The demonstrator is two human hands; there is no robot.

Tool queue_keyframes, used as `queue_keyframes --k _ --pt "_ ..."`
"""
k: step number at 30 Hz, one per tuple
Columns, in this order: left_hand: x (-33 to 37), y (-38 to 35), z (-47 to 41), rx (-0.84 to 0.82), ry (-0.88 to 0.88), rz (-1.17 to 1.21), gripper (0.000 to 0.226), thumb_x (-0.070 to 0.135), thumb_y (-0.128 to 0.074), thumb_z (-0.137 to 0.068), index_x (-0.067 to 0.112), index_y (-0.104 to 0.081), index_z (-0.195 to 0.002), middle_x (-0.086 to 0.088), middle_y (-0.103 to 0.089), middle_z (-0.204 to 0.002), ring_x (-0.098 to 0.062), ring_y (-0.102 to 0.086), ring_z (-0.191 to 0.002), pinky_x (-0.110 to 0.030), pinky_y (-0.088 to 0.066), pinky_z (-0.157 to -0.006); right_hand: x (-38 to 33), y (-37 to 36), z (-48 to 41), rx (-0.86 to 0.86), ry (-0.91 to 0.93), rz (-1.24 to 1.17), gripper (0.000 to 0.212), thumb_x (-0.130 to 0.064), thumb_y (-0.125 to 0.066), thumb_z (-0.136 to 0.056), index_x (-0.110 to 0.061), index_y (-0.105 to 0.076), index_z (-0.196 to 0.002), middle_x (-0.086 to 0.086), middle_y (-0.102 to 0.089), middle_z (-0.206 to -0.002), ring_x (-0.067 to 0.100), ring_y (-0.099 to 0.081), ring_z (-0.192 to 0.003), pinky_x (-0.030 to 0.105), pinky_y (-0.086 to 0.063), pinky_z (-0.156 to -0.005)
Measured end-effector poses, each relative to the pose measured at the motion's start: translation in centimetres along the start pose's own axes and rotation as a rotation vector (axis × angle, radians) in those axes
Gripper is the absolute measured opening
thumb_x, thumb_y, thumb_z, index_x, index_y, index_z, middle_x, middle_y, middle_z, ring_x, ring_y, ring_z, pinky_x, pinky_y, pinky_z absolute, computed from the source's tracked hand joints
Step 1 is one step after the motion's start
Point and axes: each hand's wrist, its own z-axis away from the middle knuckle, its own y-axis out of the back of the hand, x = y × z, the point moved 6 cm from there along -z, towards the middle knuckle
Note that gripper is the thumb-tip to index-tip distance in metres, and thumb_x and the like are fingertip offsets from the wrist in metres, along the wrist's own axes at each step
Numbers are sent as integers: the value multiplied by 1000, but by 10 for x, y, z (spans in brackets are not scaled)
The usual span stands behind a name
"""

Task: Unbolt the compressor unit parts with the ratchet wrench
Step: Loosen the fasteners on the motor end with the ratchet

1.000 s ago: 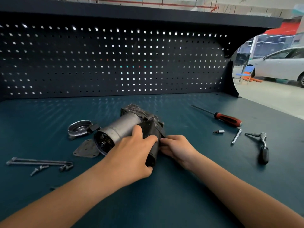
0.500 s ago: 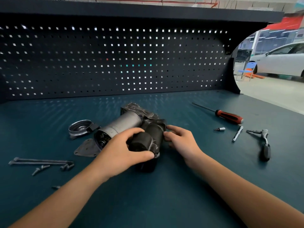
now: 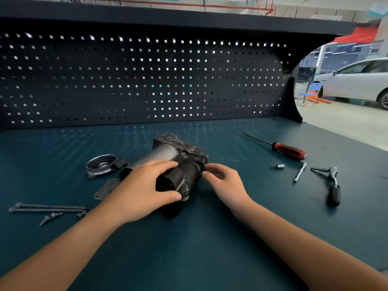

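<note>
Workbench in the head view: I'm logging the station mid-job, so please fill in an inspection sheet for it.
Surface: dark teal bench top, matte.
Job's things: compressor unit on its side mid-bench; ratchet wrench lying unheld at right.
Clutter: red-handled screwdriver, socket bit, extension bar at right; round cover, flat plate, long bolts at left.
Grippers: left hand grips the compressor unit's black cylinder; right hand fingertips touch its right edge, grip unclear.
Cables: nothing seen.
Surroundings: pegboard behind; white car beyond.

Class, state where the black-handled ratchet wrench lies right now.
Head view: the black-handled ratchet wrench lies at the right of the teal bench, just right of the short silver extension bar, nearer than the red-handled screwdriver.
</note>
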Motion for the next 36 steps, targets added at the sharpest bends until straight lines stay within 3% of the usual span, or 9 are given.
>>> queue_keyframes --k 3,8,10,12,14,21,25,31,36 --pt "0 2 -2 -22 -50 -7 67 28 -77 -70 25 -50 -131 30 -39 -115 7 -37 -112 -4 -26 -93 3 5 -4 44 12 -9 19 -18 -65 -84 -16 -65 -103 -12 -64 -90 2 -61 -85 1 -40 -65" --pt "-9 -5 5 46 7 161 64 16 -78 -70 25 -52 -128 35 -38 -114 0 -41 -119 -32 -37 -106 13 1 -18 -35 -10 -27 61 -26 -69 -83 -16 -42 -136 -10 -48 -123 10 -50 -118 23 -40 -97" --pt "-17 -7 9 99 48 232 62 13 -77 -71 29 -52 -126 22 -45 -123 -5 -43 -123 -36 -37 -107 10 -3 -22 -120 -7 -106 44 -21 -68 -85 -22 -53 -126 -14 -57 -118 10 -54 -116 18 -43 -95" --pt "-23 -9 12 142 91 338 62 8 -76 -71 37 -50 -119 15 -47 -128 -10 -49 -122 -35 -40 -105 7 -4 -25 -151 51 -122 21 -15 -67 -85 -33 -63 -96 -22 -68 -94 3 -63 -99 9 -47 -81" --pt "-23 -12 15 168 101 391 62 5 -75 -71 43 -48 -112 15 -47 -129 -12 -51 -120 -32 -43 -101 5 -3 -28 -145 93 -118 19 -14 -67 -84 -33 -65 -86 -23 -70 -83 -3 -65 -86 7 -46 -75" --pt "-25 -8 17 173 74 149 61 24 -75 -73 37 -49 -127 32 -34 -121 -12 -55 -111 -22 -35 -99 5 -4 -33 -71 142 -133 20 -16 -71 -81 -33 -65 -87 -19 -70 -85 -4 -65 -85 8 -46 -75" --pt "-28 -5 20 220 43 26 62 35 -72 -73 32 -49 -131 26 -38 -124 6 -38 -112 -12 -26 -93 -2 -9 -36 -68 169 -133 16 -19 -71 -81 -34 -66 -87 -17 -71 -86 -1 -65 -88 12 -48 -78" --pt "-32 -6 21 205 56 -9 63 46 -67 -74 36 -46 -132 27 -36 -118 4 -37 -105 -21 -33 -87 -6 -9 -37 -76 205 -70 14 -19 -68 -84 -32 -65 -88 -14 -70 -89 4 -65 -88 12 -48 -78" --pt "-32 -6 21 208 63 -35 64 47 -66 -74 36 -45 -133 23 -39 -120 -7 -45 -113 -27 -38 -91 -3 -11 -36 -58 193 -5 19 -27 -65 -86 -24 -63 -104 5 -64 -111 16 -62 -101 28 -48 -92"
